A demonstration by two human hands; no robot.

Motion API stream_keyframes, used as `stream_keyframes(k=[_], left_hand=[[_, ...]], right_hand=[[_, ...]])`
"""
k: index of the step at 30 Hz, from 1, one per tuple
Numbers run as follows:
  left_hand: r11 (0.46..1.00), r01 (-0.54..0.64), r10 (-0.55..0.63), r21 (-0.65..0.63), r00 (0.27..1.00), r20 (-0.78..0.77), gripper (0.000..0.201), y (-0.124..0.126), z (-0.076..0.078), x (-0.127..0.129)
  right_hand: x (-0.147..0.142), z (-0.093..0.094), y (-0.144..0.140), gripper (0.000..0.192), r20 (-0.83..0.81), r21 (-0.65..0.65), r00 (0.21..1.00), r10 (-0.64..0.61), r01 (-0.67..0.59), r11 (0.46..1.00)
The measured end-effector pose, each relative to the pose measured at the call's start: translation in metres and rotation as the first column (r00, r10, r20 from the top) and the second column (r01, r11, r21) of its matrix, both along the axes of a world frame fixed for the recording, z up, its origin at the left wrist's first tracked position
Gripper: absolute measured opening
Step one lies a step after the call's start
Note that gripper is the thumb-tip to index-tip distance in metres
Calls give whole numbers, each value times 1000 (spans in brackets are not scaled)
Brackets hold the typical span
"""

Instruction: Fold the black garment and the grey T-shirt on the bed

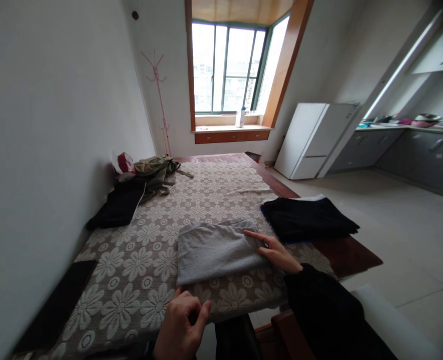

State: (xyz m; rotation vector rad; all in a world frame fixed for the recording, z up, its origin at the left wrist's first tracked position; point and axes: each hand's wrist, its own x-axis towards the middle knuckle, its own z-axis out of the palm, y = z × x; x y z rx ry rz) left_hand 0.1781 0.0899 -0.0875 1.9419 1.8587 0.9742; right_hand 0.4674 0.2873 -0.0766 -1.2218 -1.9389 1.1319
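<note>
A folded grey garment (215, 252) lies flat on the flower-patterned tablecloth (134, 262) in front of me. My right hand (276, 252) is at its right edge, the index finger stretched out over the fabric and the fingers apart. Near the front left corner of the garment is my left hand (183, 322). Its index fingertip reaches that corner, the other fingers are loosely curled, and the thumb stands away from them. Whether the left fingertip presses on the cloth is hard to see. To the right sits a stack of folded dark clothes (307, 220), with white and blue edges showing.
On the table's left side lie a black garment (118, 205), an olive backpack (155, 172) and a dark flat item (61, 305). Beyond the table stand a pink coat rack (159, 100), a white bottle (240, 118) on the windowsill and a white fridge (311, 135).
</note>
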Motion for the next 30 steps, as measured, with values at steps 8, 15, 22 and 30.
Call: stream_keyframes(k=[8,15,22,30], left_hand=[[999,5,-3,-32,998,59,48,-12,9,-7],[998,1,5,-62,996,91,48,-6,25,-10],[999,23,-18,-42,991,135,49,-9,9,-5],[1000,-27,27,-3,993,117,49,0,33,-10]], right_hand=[[-4,-3,-4,73,63,38,998,-26,24,999],[-3,-7,-4,74,44,56,999,-24,22,998],[-1,-10,-4,76,29,65,999,-35,33,997],[-1,-13,-3,76,28,61,999,-43,41,997]])
